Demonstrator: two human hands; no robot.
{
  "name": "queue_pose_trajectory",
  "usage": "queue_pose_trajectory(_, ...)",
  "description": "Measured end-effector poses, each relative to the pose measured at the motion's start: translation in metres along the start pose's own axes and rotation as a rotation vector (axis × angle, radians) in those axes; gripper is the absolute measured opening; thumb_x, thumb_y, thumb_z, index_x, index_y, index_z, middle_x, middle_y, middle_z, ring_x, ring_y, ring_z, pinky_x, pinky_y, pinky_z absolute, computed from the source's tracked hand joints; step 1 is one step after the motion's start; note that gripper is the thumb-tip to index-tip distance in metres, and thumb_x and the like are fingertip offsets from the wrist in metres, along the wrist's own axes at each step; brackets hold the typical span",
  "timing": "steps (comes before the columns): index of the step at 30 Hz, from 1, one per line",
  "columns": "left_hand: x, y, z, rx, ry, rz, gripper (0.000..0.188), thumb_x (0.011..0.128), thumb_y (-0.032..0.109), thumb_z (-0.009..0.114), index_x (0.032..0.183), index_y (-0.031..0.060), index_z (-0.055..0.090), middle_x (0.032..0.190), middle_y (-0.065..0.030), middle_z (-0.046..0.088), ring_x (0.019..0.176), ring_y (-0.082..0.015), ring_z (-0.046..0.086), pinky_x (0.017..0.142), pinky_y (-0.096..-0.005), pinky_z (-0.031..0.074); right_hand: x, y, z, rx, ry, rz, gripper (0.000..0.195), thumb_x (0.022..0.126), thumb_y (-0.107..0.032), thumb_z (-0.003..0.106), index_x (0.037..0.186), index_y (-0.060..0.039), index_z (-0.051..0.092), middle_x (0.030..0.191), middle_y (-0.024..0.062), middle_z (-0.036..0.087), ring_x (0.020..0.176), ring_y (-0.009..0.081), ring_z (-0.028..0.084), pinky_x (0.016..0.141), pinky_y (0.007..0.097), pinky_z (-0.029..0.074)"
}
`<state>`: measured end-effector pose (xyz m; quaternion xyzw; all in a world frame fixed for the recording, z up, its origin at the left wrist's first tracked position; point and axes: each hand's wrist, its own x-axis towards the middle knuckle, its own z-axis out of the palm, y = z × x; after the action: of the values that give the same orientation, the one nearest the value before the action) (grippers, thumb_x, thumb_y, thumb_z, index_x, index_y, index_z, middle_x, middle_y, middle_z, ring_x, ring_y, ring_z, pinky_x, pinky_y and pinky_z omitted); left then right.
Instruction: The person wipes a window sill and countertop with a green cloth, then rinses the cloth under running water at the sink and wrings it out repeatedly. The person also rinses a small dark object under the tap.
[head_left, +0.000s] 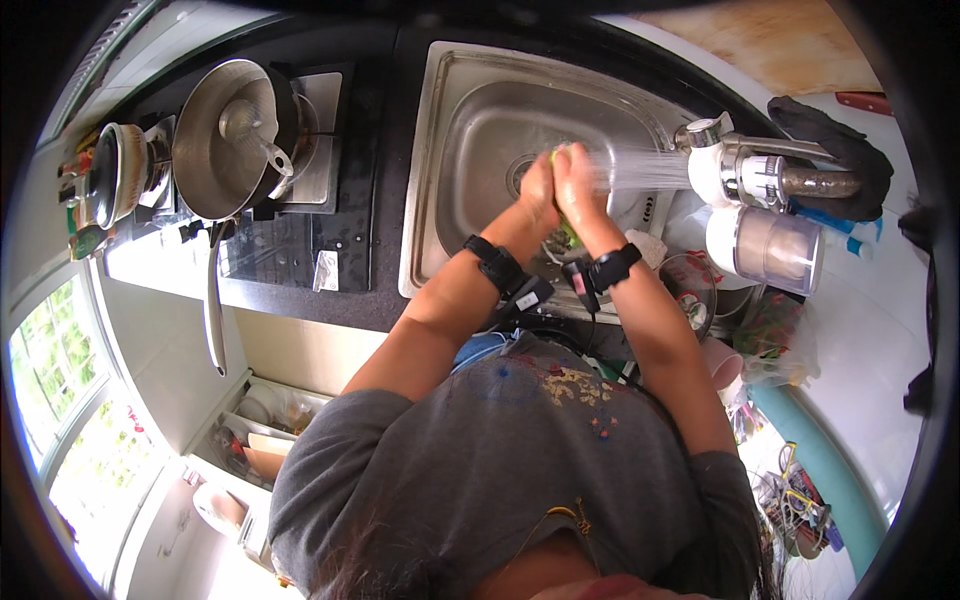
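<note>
My left hand (537, 182) and my right hand (579, 184) press together over a stainless steel sink (480, 124). Between them is a green vegetable (573, 237), mostly hidden by my fingers; only bits of green show at the fingertips and below the palms. A spray of water (645, 169) runs from the white and chrome faucet (709, 169) onto my right hand. Behind my left hand lies the sink drain (519, 171), partly covered. Each wrist wears a black strap with a small device.
Left of the sink, a deep metal pan (202, 150) holding a ladle (244, 124) sits on the stove, its handle (214, 300) jutting past the counter edge. A faucet filter canister (772, 251), a glass lid (690, 289) and a plastic bag (776, 337) stand at right. Below left is an open drawer (259, 401).
</note>
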<state>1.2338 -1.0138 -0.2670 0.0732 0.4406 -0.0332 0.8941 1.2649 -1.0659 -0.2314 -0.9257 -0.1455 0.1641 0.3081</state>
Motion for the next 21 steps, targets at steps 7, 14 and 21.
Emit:
queue_pose_trajectory(7, 0.017, -0.007, -0.013, 0.081, -0.016, 0.0, 0.043, 0.085, 0.04, 0.041, 0.099, 0.001, 0.054, 0.092, -0.0097, 0.057, 0.083, -0.0221, 0.053, 0.076, -0.0355, 0.042, 0.018, 0.022, 0.006, -0.102, 0.016, 0.036, 0.031, 0.085, -0.03, 0.043, 0.088, 0.0003, 0.052, 0.082, 0.0226, 0.056, 0.079, 0.036, 0.054, 0.072, 0.0408, 0.041)
queue_pose_trajectory(14, -0.029, 0.042, 0.002, 0.368, -0.288, -0.075, 0.039, 0.081, 0.028, 0.056, 0.108, -0.0005, 0.048, 0.094, -0.013, 0.057, 0.085, -0.0221, 0.057, 0.076, -0.034, 0.047, 0.009, 0.045, -0.014, 0.596, -0.37, 0.214, 0.05, 0.078, -0.035, 0.059, 0.113, -0.0013, 0.048, 0.106, 0.0127, 0.054, 0.096, 0.0226, 0.052, 0.085, 0.0318, 0.039)
queue_pose_trajectory(21, -0.011, 0.059, -0.034, 0.722, -0.408, -0.1, 0.039, 0.078, 0.015, 0.06, 0.111, 0.0009, 0.045, 0.093, -0.0116, 0.056, 0.081, -0.0191, 0.058, 0.069, -0.031, 0.049, 0.038, 0.038, -0.071, 0.44, 0.219, 0.199, 0.054, 0.082, -0.038, 0.054, 0.118, 0.0004, 0.042, 0.107, 0.012, 0.051, 0.097, 0.0179, 0.05, 0.086, 0.0316, 0.038)
